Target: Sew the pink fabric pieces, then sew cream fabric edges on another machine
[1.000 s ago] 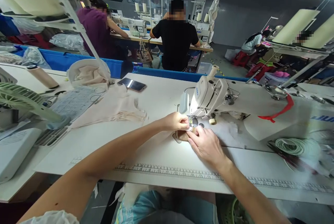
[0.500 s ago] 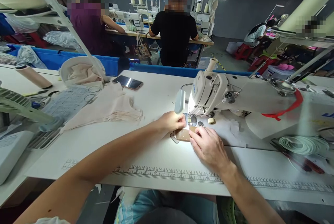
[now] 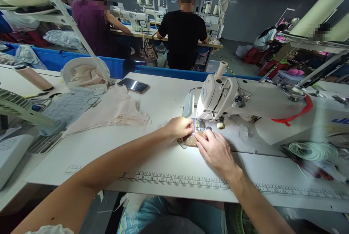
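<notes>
A white sewing machine stands in front of me, its lamp lighting the needle area. Just left of the presser foot, my left hand is closed with thumb and fingers pinched together; what they hold is too small to make out. My right hand lies in front of the foot. Its thumb and fingertips are drawn together over a brown plate on the machine bed, and anything between them is hidden. Both sets of fingertips are close together, a little apart.
Left on the table lie stacked pale fabric pieces, a phone and a fabric-filled bowl. At right are a pale green cord coil and red-handled cutters. A printed ruler follows the front edge. Other people sit beyond.
My right hand has slid slightly left and away from me, its fingertips coming closer to the presser foot and my left hand. My left hand has stayed in nearly the same place.
</notes>
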Demonstrator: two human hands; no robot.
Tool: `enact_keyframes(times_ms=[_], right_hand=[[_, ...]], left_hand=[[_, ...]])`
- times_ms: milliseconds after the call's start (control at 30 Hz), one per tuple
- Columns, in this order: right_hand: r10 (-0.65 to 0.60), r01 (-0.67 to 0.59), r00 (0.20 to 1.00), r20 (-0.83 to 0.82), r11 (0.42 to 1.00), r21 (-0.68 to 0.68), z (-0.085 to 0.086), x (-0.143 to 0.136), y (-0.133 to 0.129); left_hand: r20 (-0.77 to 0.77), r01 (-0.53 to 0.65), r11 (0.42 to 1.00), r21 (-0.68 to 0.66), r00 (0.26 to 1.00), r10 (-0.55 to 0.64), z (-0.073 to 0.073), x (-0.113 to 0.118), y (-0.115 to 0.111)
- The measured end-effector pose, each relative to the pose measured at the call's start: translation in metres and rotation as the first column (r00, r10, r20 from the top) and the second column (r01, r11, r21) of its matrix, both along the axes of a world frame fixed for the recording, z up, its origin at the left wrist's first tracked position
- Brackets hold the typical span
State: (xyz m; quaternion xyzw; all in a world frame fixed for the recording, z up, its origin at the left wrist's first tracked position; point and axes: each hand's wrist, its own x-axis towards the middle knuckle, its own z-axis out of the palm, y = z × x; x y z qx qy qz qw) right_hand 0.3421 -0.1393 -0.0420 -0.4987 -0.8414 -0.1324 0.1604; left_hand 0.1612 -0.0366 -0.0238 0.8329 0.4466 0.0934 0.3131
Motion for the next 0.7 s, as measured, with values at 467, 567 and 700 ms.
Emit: enact_keyframes(times_ms=[467, 567, 700], right_hand=[[0.026, -0.026, 1.0, -0.001, 0.999, 0.029, 0.002, 0.0, 0.002], [0.009, -0.009, 1.0, -0.007, 1.0, 0.028, 0.002, 0.0, 0.002], [-0.019, 0.021, 0.999, -0.042, 0.999, 0.045, 0.002, 0.003, 0.004]], left_hand=[[-0.203, 0.358, 0.585, 0.728, 0.927, -0.315, -0.028, -0.018, -0.05], [-0.222, 0.378, 0.547, 0.747, 0.918, -0.33, -0.03, -0.017, -0.047], [-0.221, 0.376, 0.548, 0.747, 0.918, -0.328, -0.031, -0.013, -0.035]])
